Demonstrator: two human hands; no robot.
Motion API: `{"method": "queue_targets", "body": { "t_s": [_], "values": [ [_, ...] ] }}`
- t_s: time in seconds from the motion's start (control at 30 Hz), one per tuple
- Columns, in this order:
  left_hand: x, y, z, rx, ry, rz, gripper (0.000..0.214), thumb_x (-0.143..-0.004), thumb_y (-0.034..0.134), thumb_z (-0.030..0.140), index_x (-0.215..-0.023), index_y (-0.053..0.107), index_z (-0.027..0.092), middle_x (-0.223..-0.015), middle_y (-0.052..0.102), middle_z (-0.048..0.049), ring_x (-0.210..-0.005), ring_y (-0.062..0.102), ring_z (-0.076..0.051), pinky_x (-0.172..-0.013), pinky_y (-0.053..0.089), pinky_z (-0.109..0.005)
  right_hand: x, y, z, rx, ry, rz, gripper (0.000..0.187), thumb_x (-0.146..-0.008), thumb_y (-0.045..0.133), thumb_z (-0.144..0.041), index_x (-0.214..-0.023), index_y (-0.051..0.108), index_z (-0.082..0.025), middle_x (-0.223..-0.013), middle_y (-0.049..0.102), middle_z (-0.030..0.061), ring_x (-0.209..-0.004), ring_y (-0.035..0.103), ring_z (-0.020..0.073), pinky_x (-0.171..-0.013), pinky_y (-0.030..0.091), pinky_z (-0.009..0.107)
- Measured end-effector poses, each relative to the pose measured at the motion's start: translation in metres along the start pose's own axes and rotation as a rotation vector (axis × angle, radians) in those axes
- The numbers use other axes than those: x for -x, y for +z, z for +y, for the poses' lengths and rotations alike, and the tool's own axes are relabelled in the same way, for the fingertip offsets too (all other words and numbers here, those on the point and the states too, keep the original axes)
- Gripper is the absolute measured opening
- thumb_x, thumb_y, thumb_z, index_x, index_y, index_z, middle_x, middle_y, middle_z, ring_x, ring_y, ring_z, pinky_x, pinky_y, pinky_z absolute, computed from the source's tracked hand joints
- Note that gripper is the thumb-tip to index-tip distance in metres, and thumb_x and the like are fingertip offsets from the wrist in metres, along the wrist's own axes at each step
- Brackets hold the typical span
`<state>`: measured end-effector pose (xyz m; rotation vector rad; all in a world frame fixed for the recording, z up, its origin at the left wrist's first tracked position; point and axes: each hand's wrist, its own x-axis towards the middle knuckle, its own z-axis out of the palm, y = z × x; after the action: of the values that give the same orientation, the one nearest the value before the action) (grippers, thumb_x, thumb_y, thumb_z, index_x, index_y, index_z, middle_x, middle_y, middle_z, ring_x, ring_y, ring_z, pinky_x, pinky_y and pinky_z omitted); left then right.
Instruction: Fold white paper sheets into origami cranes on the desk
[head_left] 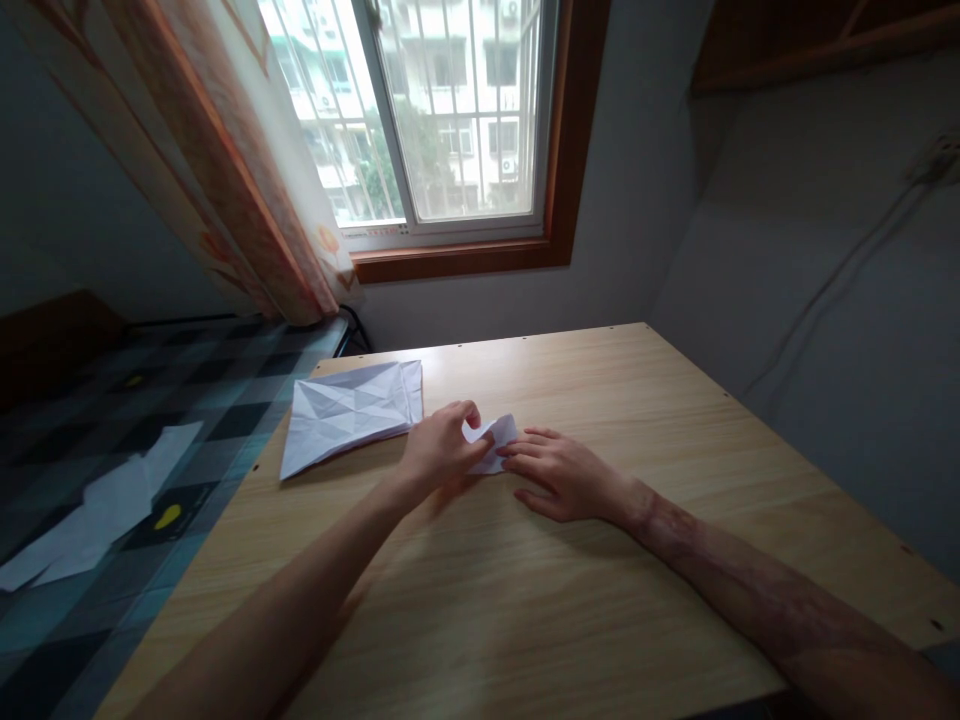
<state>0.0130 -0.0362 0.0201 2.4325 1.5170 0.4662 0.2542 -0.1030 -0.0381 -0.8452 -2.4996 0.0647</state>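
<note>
A small folded piece of white paper (496,441) lies on the wooden table (615,420) between my hands. My left hand (442,448) is curled over its left part, fingers pinching a raised flap. My right hand (559,472) lies flat beside it, fingers stretched out with the tips pressing on the paper's right edge. Much of the small paper is hidden under my left fingers.
A larger creased white sheet (349,412) lies on the table's far left. Left of the table is a checked bed cover (150,420) with more white paper (97,515) on it. A window (435,110) and curtain (240,160) are behind; a wall runs along the right.
</note>
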Motion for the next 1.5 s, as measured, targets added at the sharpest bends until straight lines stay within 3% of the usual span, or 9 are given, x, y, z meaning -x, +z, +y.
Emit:
{"method": "queue_targets", "body": {
  "t_s": [0.2,0.37,0.47,0.6,0.8,1.1,1.23,1.33,1.5],
  "values": [
    [0.007,0.009,0.013,-0.171,0.04,-0.054,0.026,-0.094,0.07,0.037,-0.115,0.08,0.026,-0.117,0.078,-0.0074,-0.089,0.074,-0.026,-0.073,0.043,-0.031,-0.001,-0.001,-0.002,0.004,0.002,-0.014,0.034,-0.099,0.069,-0.032,-0.131,0.069,-0.02,-0.144,0.073,0.0124,-0.134,0.068,0.0302,-0.126,0.044,0.05],
    [0.006,0.011,0.015,-0.294,0.019,-0.05,0.034,-0.106,0.051,0.034,-0.101,0.081,0.021,-0.111,0.079,-0.0107,-0.085,0.075,-0.025,-0.07,0.041,-0.032,0.0,0.001,-0.002,-0.006,0.014,-0.013,0.031,-0.099,0.069,-0.031,-0.129,0.07,-0.022,-0.143,0.074,0.0122,-0.13,0.07,0.0292,-0.125,0.043,0.05],
    [0.002,0.007,0.009,-0.295,-0.057,-0.028,0.032,-0.104,0.054,0.038,-0.099,0.081,0.021,-0.106,0.081,-0.0101,-0.088,0.076,-0.027,-0.066,0.037,-0.031,0.0,0.001,-0.002,-0.002,0.016,-0.005,0.031,-0.099,0.07,-0.033,-0.128,0.07,-0.022,-0.142,0.074,0.0122,-0.129,0.071,0.0288,-0.125,0.043,0.051],
    [-0.005,0.002,-0.001,-0.217,-0.162,-0.018,0.033,-0.1,0.059,0.045,-0.095,0.083,0.023,-0.097,0.083,-0.0097,-0.088,0.076,-0.027,-0.065,0.034,-0.031,-0.001,0.002,-0.004,0.002,0.026,-0.005,0.034,-0.1,0.069,-0.035,-0.132,0.069,-0.023,-0.14,0.074,0.0119,-0.128,0.07,0.0285,-0.125,0.042,0.051],
    [-0.01,0.001,-0.012,-0.104,-0.194,0.011,0.035,-0.097,0.061,0.05,-0.09,0.083,0.023,-0.092,0.083,-0.0085,-0.084,0.074,-0.025,-0.065,0.035,-0.03,-0.001,0.001,-0.005,0.034,0.011,-0.036,0.048,-0.102,0.068,-0.042,-0.144,0.066,-0.021,-0.147,0.069,0.0152,-0.132,0.067,0.0323,-0.124,0.043,0.053],
    [-0.011,0.003,-0.019,0.059,-0.099,0.139,0.033,-0.093,0.07,0.057,-0.09,0.082,0.026,-0.087,0.081,-0.004,-0.079,0.072,-0.025,-0.065,0.039,-0.029,-0.002,-0.003,-0.005,-0.008,0.011,-0.052,0.048,-0.101,0.069,-0.045,-0.142,0.067,-0.02,-0.156,0.065,0.0161,-0.138,0.064,0.0327,-0.123,0.045,0.054],
    [-0.016,0.003,-0.027,0.06,-0.12,0.172,0.028,-0.092,0.071,0.05,-0.087,0.081,0.024,-0.084,0.08,-0.0047,-0.076,0.071,-0.024,-0.066,0.04,-0.03,-0.002,-0.003,-0.006,-0.01,0.02,-0.055,0.046,-0.101,0.07,-0.045,-0.14,0.067,-0.022,-0.155,0.067,0.0141,-0.137,0.065,0.0318,-0.125,0.043,0.054],
    [-0.022,0.0,-0.037,0.157,-0.094,0.131,0.023,-0.088,0.071,0.043,-0.091,0.081,0.022,-0.091,0.081,-0.0046,-0.075,0.072,-0.022,-0.068,0.046,-0.03,-0.001,-0.003,-0.006,-0.01,0.023,-0.044,0.042,-0.101,0.07,-0.044,-0.136,0.068,-0.023,-0.152,0.069,0.0122,-0.135,0.066,0.0308,-0.126,0.041,0.054],
    [-0.03,-0.004,-0.051,0.552,-0.1,-0.044,0.03,-0.081,0.066,0.036,-0.102,0.078,0.017,-0.085,0.078,-0.0039,-0.064,0.073,-0.019,-0.063,0.055,-0.029,0.0,0.0,-0.005,0.004,0.028,-0.013,0.039,-0.101,0.07,-0.041,-0.136,0.067,-0.023,-0.143,0.073,0.0106,-0.13,0.068,0.0295,-0.127,0.04,0.054]
  ]
}}
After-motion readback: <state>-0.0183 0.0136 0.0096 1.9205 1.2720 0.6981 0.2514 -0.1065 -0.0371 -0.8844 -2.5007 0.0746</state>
